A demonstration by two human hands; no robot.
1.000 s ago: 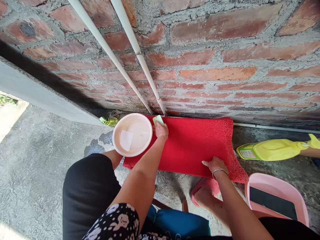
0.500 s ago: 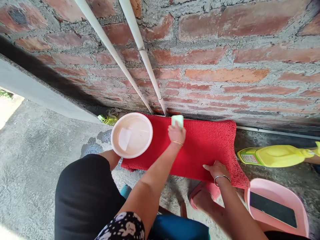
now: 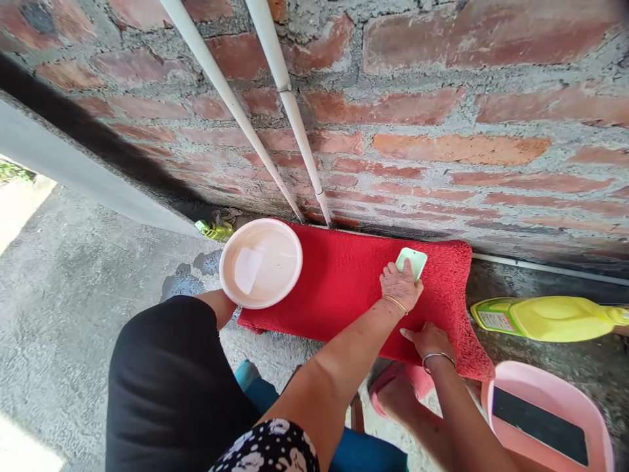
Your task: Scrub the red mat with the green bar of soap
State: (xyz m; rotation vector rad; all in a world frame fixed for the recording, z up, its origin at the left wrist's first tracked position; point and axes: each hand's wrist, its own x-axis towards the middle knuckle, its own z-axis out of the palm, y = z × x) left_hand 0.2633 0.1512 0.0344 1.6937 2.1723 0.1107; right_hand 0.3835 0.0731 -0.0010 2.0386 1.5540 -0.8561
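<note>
A red fluffy rug (image 3: 344, 275) lies draped over a low support. My left hand (image 3: 399, 283), with a thin gold bracelet, presses a pale green rectangular scrub brush (image 3: 413, 261) against the rug's right half. The fingers lie over the near end of the brush, and its underside is hidden. My right hand (image 3: 432, 342), wearing a silver bangle, rests on the rug's near right part. Its thumb stretches to the left, apart from the other fingers. A pale pink basin (image 3: 225, 278) of water with a white reflection stands on the rug's left end.
A yellow detergent bottle (image 3: 555, 319) lies right of the rug. Nearer, a pink tub (image 3: 597, 419) holds a dark flat panel (image 3: 539, 425). Behind runs a brick wall (image 3: 388, 108) with white pipes (image 3: 298, 128). A small green bottle (image 3: 215, 229) stands left, on concrete (image 3: 113, 269).
My left hand and the scrub brush have moved to the right and slightly nearer across the rug. My right hand keeps its place on the rug. The view has shifted slightly.
</note>
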